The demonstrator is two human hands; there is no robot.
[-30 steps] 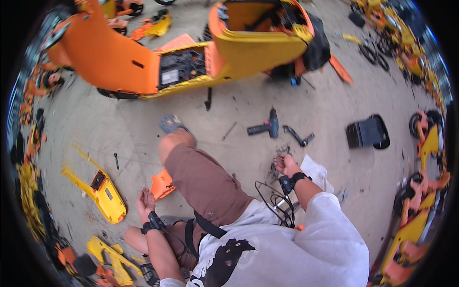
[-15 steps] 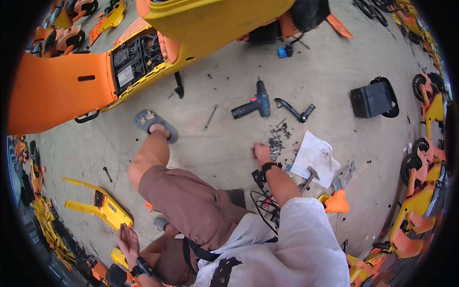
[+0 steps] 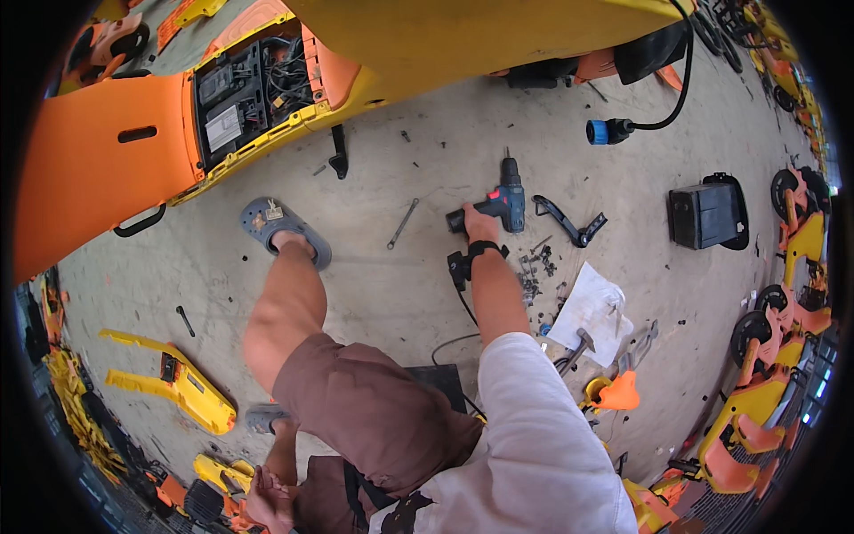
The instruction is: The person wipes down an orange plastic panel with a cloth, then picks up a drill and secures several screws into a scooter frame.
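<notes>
My right hand [image 3: 481,224] is closed around the handle of a dark blue cordless drill [image 3: 511,203] lying on the floor, its bit pointing away from me. Just right of the drill lies a black bent bracket [image 3: 569,222], with loose screws [image 3: 536,265] scattered below it. Low at the left, beside my brown shorts, my left hand [image 3: 269,498] has its fingers curled together; anything small inside them is hidden. A wrench [image 3: 403,223] rests on the floor left of the drill.
An orange and yellow scooter body [image 3: 116,169] with an exposed wiring bay [image 3: 258,93] spans the far left. A blue-ended connector [image 3: 608,132] hangs from a black cable. Nearby are a black box [image 3: 707,215], white cloth [image 3: 587,303], hammer [image 3: 578,349] and yellow panel [image 3: 191,392].
My right hand has moved from beside the loose screws up and left onto the drill handle. My left hand has dropped lower, toward my shorts. The blue-ended connector appears farther right, on a raised cable.
</notes>
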